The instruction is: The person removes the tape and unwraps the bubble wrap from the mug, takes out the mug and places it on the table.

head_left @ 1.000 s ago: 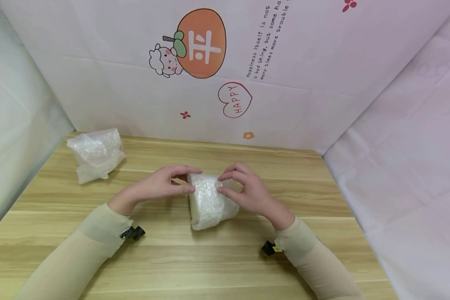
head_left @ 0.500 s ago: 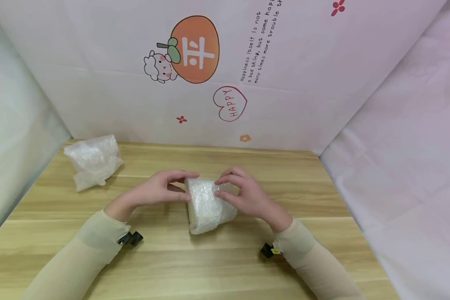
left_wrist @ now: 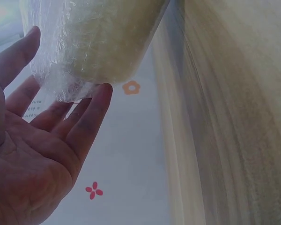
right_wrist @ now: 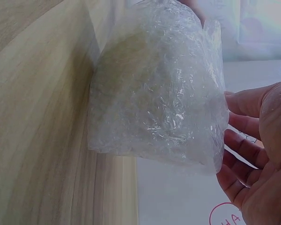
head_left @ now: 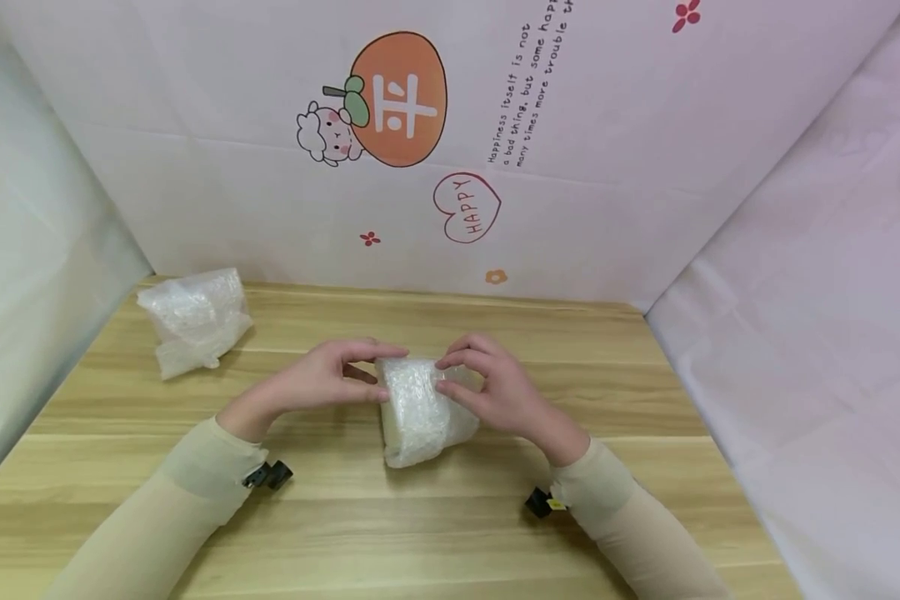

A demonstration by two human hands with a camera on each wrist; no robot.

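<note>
A bundle in clear bubble wrap [head_left: 417,417] stands on the wooden table in front of me, with something pale yellowish showing through the film. My left hand [head_left: 321,377] holds the bundle's upper left end, thumb on the near side and fingers along the far side. In the left wrist view, the left thumb and fingertips are at the crinkled edge of the wrap [left_wrist: 68,86]. From the right, my right hand [head_left: 498,387] pinches the wrap at the top with curled fingers and thumb. In the right wrist view, the right fingertips touch the upper face of the bubble wrap [right_wrist: 173,108].
A second bubble-wrapped bundle [head_left: 198,321] lies at the back left of the wooden table [head_left: 330,533]. White printed cloth [head_left: 307,225] rises behind the table's back edge, and plain white cloth walls [head_left: 810,317] stand on both sides.
The head view has shifted slightly. Both hands stay on the bundle in nearly the same places, and the bundle has not visibly moved on the table.
</note>
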